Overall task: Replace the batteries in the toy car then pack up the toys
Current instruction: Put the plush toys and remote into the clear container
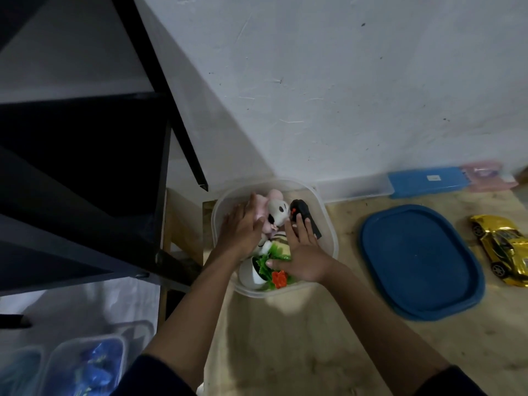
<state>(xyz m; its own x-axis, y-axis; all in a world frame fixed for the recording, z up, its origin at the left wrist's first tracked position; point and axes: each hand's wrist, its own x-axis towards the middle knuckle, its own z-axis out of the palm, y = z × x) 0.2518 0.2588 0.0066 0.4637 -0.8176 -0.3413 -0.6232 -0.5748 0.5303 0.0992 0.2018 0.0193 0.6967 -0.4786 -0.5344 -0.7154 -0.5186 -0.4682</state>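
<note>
A clear plastic tub (328,221) on the wooden table holds a pink and white plush toy (275,211), a black remote control (303,214), a striped toy, and a small white pot with green leaves and an orange flower (278,278). My left hand (241,230) lies flat with straight fingers on the plush toy's left side. My right hand (303,255) presses flat on the toys, its fingertips on the black remote and its thumb on the green leaves. A gold toy car (501,248) sits on the table at the far right, outside the tub.
The tub's blue lid (420,261) lies on the table between tub and car. A blue box (428,181) and a pink case (485,174) lie by the white wall. A black shelf frame (160,138) stands at left. Clear containers with blue items (85,364) sit at lower left.
</note>
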